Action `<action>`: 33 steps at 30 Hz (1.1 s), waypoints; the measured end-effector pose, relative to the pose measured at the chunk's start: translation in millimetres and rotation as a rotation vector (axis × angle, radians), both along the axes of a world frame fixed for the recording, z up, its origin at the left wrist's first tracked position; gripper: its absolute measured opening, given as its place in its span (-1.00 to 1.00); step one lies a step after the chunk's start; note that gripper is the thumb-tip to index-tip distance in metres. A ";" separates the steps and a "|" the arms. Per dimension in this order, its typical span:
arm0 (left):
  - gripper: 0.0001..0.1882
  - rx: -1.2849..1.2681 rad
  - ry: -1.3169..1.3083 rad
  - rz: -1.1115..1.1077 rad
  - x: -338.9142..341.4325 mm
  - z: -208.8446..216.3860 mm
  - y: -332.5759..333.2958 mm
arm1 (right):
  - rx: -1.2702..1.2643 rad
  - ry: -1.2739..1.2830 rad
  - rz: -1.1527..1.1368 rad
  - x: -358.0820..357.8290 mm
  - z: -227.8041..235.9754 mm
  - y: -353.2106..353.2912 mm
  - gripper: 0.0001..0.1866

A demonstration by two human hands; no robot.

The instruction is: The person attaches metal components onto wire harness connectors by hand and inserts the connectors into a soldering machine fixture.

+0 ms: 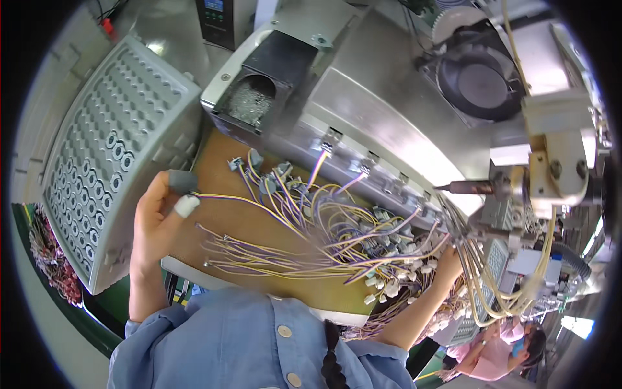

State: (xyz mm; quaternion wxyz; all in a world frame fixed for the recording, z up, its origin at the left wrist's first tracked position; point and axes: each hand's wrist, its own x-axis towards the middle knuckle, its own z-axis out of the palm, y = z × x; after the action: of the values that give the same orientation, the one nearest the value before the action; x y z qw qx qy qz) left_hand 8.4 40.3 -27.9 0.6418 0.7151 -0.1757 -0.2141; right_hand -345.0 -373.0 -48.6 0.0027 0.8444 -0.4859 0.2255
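My left hand, with a grey cover and a white cover on its fingertips, pinches the end of a thin yellow-and-purple wire. That wire runs right into a loose bundle of wires lying across the brown work surface. Over at the right, my right hand is closed beside the metal rail, among wire ends and pale cables. Its fingertips are partly hidden, so what they hold cannot be made out. Small grey and white connectors are heaped next to it. Two wire ends sit in metal clips on the rail.
A grey tray with rows of round wells stands at the left. Behind the wires is a black box holding shiny metal shavings. A pointed tool tip juts over the rail; a fan sits behind. A person in pink works at lower right.
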 end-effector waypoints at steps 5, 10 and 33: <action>-0.85 0.184 -0.281 -0.051 -2.5 17.6 -14.5 | -0.041 -0.020 0.024 -8.4 4.4 -10.1 -0.65; -0.84 0.209 -0.508 -0.131 -11.2 24.1 -11.4 | 0.426 -0.679 0.309 62.2 70.9 106.3 -0.67; -0.64 0.906 -0.930 0.228 115.2 33.3 83.2 | 0.600 -0.289 1.222 216.6 94.5 232.3 -0.79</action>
State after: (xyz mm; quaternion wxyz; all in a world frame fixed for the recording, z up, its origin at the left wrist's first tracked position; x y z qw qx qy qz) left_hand 123.5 123.5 5.5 0.1530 0.9466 -0.2504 0.1337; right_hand -128.4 -140.8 46.0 -0.4228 0.8924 0.0395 0.1527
